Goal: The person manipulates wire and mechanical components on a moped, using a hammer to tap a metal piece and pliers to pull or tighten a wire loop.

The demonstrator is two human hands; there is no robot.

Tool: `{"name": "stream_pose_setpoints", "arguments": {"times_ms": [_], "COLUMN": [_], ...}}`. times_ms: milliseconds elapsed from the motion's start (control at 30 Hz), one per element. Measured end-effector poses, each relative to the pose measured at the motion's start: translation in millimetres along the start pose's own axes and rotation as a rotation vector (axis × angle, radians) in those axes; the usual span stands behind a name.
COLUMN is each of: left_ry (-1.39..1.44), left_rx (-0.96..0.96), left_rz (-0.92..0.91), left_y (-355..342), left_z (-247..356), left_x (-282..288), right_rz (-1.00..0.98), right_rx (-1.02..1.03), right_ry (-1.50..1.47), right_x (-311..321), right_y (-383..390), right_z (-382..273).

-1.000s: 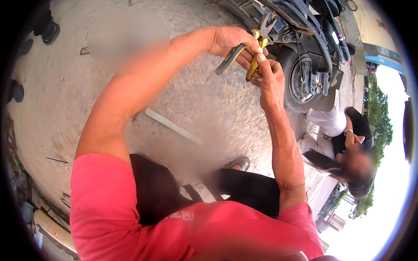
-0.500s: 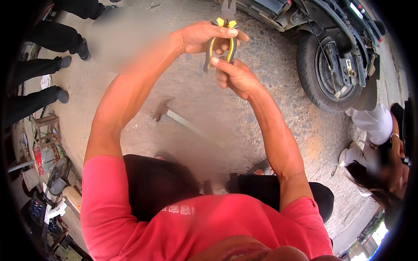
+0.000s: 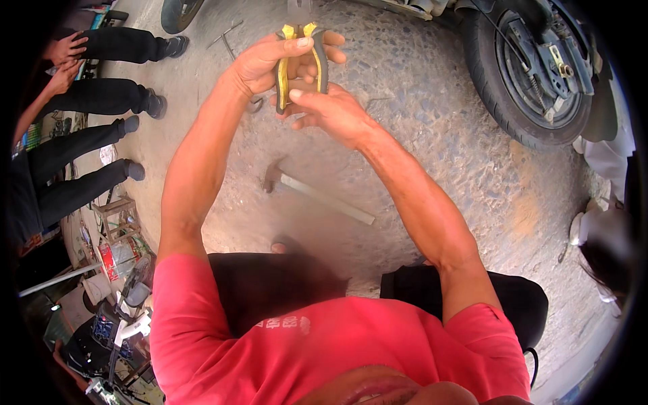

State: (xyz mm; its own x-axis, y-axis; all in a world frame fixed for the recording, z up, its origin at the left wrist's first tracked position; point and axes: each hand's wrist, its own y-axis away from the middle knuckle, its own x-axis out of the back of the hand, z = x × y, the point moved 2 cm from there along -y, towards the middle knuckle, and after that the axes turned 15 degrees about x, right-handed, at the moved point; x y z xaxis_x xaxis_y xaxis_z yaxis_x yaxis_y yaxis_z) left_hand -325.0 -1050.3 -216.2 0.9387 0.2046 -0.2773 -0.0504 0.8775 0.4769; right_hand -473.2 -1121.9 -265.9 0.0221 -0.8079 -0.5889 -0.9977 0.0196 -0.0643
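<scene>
A pair of pliers [image 3: 282,88] with yellow and dark handles is held up in front of me, its handles spread apart. My left hand [image 3: 260,66] grips it near the pivot, thumb across the upper handles and fingers behind. Lower down, my right hand [image 3: 341,116] has its thumb and fingers at the bottom end of the left handle. The jaws are blurred at the top edge of the picture. Below my hands, a claw hammer [image 3: 327,198] with a pale handle lies on the ground.
A motorcycle's wheel [image 3: 496,88] stands at the upper right. Beyond my left arm, a T-shaped metal tool [image 3: 225,39] lies on the ground. People in dark trousers [image 3: 101,100] stand at left, above a small stool [image 3: 118,216] and clutter. Another person [image 3: 607,236] is at the right edge.
In the picture, both hands and the pliers have shifted left, while the hammer and wheel appear farther right as the view moved. The pliers' jaws, clear before, are now blurred at the top edge.
</scene>
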Motion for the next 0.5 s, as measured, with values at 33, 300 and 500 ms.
{"name": "stream_pose_setpoints", "arguments": {"times_ms": [33, 300, 500], "left_ry": [0.006, 0.005, -0.068], "left_rx": [-0.001, 0.005, -0.013], "left_rz": [-0.020, -0.086, -0.087], "left_y": [-0.8, -7.1, -9.4], "left_z": [-0.1, 8.8, 7.7], "left_x": [1.4, 5.1, 16.0], "right_rz": [0.003, 0.002, 0.013], "right_rx": [0.022, 0.161, 0.199], "right_ry": [-0.036, -0.182, -0.140], "right_x": [0.7, 2.6, 8.4], "right_y": [-1.1, -9.1, -16.9], "right_z": [3.4, 12.8, 28.2]}}
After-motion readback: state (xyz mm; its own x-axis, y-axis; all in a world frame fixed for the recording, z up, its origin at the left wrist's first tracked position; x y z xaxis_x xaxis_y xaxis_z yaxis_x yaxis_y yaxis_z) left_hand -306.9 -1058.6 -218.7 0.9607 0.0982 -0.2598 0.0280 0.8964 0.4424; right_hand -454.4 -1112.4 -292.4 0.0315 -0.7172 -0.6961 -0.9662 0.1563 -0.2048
